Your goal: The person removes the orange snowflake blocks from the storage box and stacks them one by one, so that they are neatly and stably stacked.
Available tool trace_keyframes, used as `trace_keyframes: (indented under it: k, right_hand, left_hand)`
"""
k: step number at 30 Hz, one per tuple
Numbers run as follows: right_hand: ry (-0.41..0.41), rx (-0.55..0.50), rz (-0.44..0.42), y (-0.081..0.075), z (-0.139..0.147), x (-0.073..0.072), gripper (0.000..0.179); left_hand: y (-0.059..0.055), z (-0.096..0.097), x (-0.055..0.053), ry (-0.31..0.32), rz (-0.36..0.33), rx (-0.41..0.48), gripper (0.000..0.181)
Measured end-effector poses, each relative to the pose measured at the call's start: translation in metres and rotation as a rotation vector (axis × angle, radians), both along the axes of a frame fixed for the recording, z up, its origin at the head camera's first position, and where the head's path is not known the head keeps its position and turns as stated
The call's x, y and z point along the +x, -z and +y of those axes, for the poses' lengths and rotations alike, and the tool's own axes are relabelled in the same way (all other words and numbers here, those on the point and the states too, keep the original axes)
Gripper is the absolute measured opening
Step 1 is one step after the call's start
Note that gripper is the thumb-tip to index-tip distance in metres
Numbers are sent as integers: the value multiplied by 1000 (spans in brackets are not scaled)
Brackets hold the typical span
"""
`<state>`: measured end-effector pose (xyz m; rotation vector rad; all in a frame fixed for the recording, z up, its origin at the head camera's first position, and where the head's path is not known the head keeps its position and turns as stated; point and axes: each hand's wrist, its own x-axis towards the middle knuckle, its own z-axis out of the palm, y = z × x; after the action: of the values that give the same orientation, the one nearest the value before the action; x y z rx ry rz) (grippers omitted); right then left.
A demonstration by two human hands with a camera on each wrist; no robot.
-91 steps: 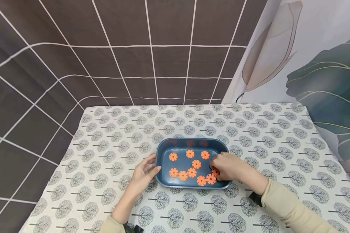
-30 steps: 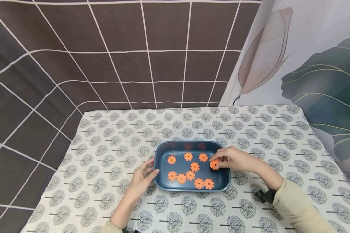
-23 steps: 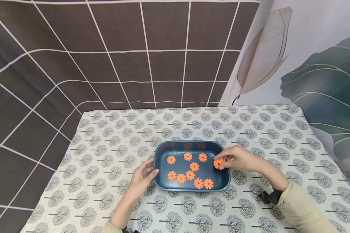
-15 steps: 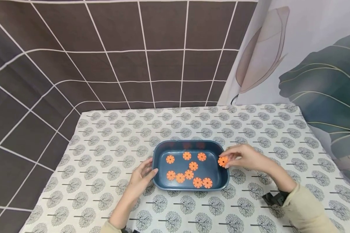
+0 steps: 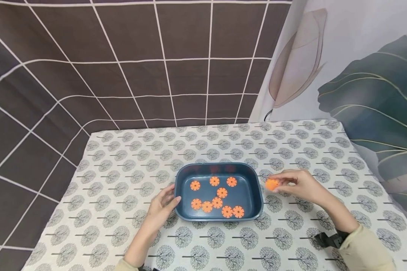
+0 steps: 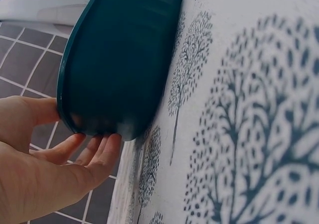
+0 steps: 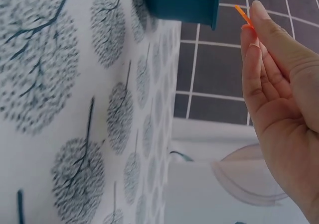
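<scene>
A dark blue rectangular basin (image 5: 245, 192) with rounded corners stands on the tablecloth. Several flat orange discs with notched edges, like this disc (image 5: 222, 192), lie on its floor. At its left end my left hand (image 5: 160, 209) holds the basin, thumb at the rim and fingertips against the outer wall in the left wrist view. My right hand (image 5: 303, 184) is just outside the basin's right end, above the cloth, pinching one orange notched disc (image 5: 271, 184) between thumb and fingers. In the right wrist view this disc (image 7: 243, 15) appears nearly edge-on.
A white cloth (image 5: 129, 165) with grey tree prints covers the table. Behind it hangs a dark curtain (image 5: 186, 79) with white grid lines, and a pale curtain (image 5: 295, 67) with leaf shapes is at the right.
My right hand has lifted one disc from the basin's right side and carried it rightward over the rim. My left hand has stayed at the left end. The head view has shifted slightly.
</scene>
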<state>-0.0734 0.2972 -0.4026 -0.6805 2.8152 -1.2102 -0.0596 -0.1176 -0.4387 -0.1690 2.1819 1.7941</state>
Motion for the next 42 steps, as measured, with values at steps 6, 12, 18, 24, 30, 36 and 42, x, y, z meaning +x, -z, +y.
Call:
trace_keyframes:
  k: [6,12,18,24,30,36,42]
  right_hand:
    - [22,4,-46,6,7,6,34]
    - [29,40,-62,16,12,9,34]
    - [19,33,-129,24,16,7,34]
    - [-21,28,-193,34,16,3,36]
    - [2,53,-239,43,15,0,36]
    - [32,99,-231,47,13,-1,36]
    - [6,131,-139,48,13,0,33]
  left_hand:
    - [0,-1,1,12,0,-2,59]
    - [-1,-1,1,21,6,-1,60]
    - [0,0,0,22,12,19,59]
    - [0,0,1,15,1,39,58]
    - [1,-2,1,8,2,44,58]
    - [0,-1,1,10,9,39,58]
    - [2,-1,1,12,14,32,58]
